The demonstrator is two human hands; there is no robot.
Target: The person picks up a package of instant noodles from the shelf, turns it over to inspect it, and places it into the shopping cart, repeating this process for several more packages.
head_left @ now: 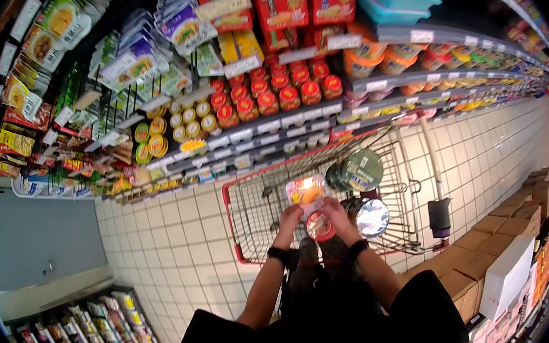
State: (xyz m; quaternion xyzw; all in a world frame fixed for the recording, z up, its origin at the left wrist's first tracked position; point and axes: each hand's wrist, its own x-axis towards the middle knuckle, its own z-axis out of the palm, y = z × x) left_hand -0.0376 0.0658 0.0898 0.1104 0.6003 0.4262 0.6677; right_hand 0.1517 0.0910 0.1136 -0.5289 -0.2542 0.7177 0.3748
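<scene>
Both of my hands grip a food package (pixel 306 190) with a pale, shiny wrapper and an orange-yellow patch, held over the wire shopping cart (pixel 253 204). My left hand (pixel 291 218) is closed on its near left edge. On the near right edge, my right hand (pixel 337 216) has its fingers closed. Just below the package, between my wrists, shows a round red-topped container (pixel 321 226). A large dark green round tub (pixel 362 171) stands in the cart beyond my right hand. To the right of that hand sits a round container with a silvery lid (pixel 372 218).
Ahead run shelves with red-lidded jars (pixel 288 97), hanging packets (pixel 183 20) and instant noodle bowls (pixel 363 60). Cardboard boxes (pixel 471 260) line the right side. A grey door (pixel 37 234) is at left, above a rack of packets (pixel 88 325). An upright pole (pixel 433 167) stands past the cart.
</scene>
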